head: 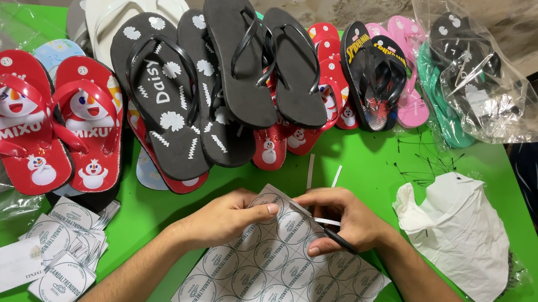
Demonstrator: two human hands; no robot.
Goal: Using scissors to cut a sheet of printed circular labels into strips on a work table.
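Observation:
A white sheet printed with rows of round labels (277, 281) lies on the green table (364, 160) in front of me. My left hand (226, 216) pinches the sheet's far corner between thumb and fingers. My right hand (344, 220) grips black scissors (332, 235), whose blades meet the sheet's upper right edge. A thin white paper strip hangs at the blades. Two more narrow strips (312, 170) lie on the table just beyond my hands.
A row of flip-flops lines the table's far side: red ones (43, 126), black patterned ones (171, 94), plain black ones (272, 56), pink ones (408, 67). A stack of cut square labels (64, 252) lies left. A white plastic bag (460, 230) and black tag pins (425, 157) lie right.

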